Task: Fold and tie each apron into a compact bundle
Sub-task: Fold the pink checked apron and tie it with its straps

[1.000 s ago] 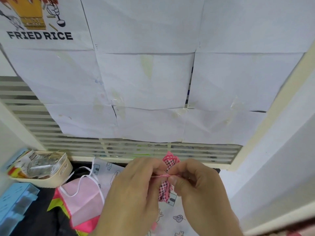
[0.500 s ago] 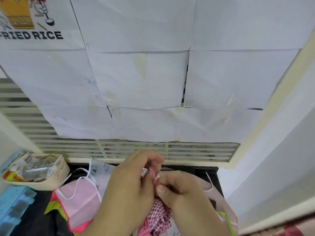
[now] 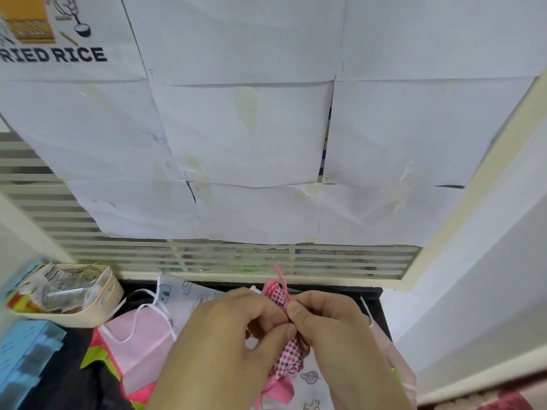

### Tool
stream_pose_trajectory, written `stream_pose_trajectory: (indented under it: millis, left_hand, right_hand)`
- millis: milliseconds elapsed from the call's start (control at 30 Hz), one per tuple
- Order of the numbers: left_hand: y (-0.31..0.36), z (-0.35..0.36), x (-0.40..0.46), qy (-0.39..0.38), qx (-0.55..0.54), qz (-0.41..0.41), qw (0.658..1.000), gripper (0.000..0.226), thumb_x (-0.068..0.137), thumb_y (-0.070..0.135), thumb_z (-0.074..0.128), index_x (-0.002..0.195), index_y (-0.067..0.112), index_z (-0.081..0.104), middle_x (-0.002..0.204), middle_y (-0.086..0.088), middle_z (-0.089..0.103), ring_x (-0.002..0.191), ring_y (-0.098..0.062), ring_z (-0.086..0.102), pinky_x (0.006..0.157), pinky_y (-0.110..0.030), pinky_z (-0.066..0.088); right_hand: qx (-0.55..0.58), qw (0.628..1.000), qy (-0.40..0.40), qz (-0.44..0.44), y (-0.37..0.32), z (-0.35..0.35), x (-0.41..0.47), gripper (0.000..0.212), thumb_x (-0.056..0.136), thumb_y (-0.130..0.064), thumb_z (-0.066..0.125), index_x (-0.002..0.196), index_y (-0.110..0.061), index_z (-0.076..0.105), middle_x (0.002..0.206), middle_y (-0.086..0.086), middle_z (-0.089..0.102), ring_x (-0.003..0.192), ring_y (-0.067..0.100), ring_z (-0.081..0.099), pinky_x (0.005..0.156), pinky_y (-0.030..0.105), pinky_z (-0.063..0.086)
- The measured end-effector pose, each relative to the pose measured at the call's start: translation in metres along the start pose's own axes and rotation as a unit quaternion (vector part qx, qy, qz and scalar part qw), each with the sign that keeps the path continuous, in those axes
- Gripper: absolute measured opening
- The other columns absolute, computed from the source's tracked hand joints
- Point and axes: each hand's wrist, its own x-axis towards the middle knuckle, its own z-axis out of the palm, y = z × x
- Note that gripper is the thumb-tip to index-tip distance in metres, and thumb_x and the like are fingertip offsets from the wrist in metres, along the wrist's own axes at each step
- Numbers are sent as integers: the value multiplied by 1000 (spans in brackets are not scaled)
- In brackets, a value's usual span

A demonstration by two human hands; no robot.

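Bright, even, diffuse light; faint shadows; wide-angle bowing at edges; corners soft.

Your left hand [image 3: 225, 335] and right hand [image 3: 334, 329] are working just in front of the slatted window [image 3: 236, 258], whose sill is closing off the far side. To your left, a cream basket [image 3: 97, 309] and a blue box [image 3: 26, 350] are blocking passage. To your right, the white wall [image 3: 473, 291] is standing near. Aprons [image 3: 142, 335] are covering the surface beneath your hands.
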Motion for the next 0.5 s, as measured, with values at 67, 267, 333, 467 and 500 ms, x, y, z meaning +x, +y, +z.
stream_pose_trajectory:
  millis: [67, 267, 333, 467, 500]
  left_hand:
    - [3, 2, 3, 9, 24, -28, 999, 14, 77, 46, 86, 74, 40, 73, 92, 30, 66, 89, 6, 63, 76, -15, 50]
    - [-5, 14, 2, 43, 138, 12, 989, 16, 74, 45, 80, 73, 41, 65, 74, 27, 59, 58, 4, 59, 47, -27, 54]
    - [-4, 16, -1, 51, 127, 32, 990, 8, 78, 47, 65, 76, 40, 62, 76, 24, 58, 56, 1, 58, 41, -30, 52]
    - [-5, 17, -5, 57, 106, 56, 991, 14, 84, 45, 55, 76, 36, 61, 79, 18, 57, 54, -6, 56, 41, -32, 50]
    - [-5, 16, -6, 53, 96, 67, 992, 12, 85, 43, 57, 77, 35, 61, 81, 17, 56, 55, -8, 56, 41, -31, 49]
  right_hand:
    - [-6, 1000, 6, -6, -1, 1, 0, 26, 95, -9, 67, 75, -17, 81, 67, 7, 74, 56, 8, 58, 61, 28, 45]
    - [-13, 999, 23, -20, -4, 1, -3, 33, 92, -7, 71, 67, -26, 80, 60, -2, 69, 49, 4, 54, 60, 25, 43]
    - [-12, 999, 27, -26, -5, 1, -4, 33, 91, -6, 73, 65, -25, 79, 58, -4, 68, 48, 3, 56, 58, 21, 43]
    - [-45, 997, 42, -43, -3, -1, -8, 28, 90, -8, 75, 65, -22, 78, 52, -5, 64, 47, 3, 53, 57, 19, 41]
    - [-59, 996, 44, -46, -2, -2, -9, 27, 90, -9, 75, 66, -22, 77, 52, -6, 64, 47, 3, 53, 56, 18, 41]
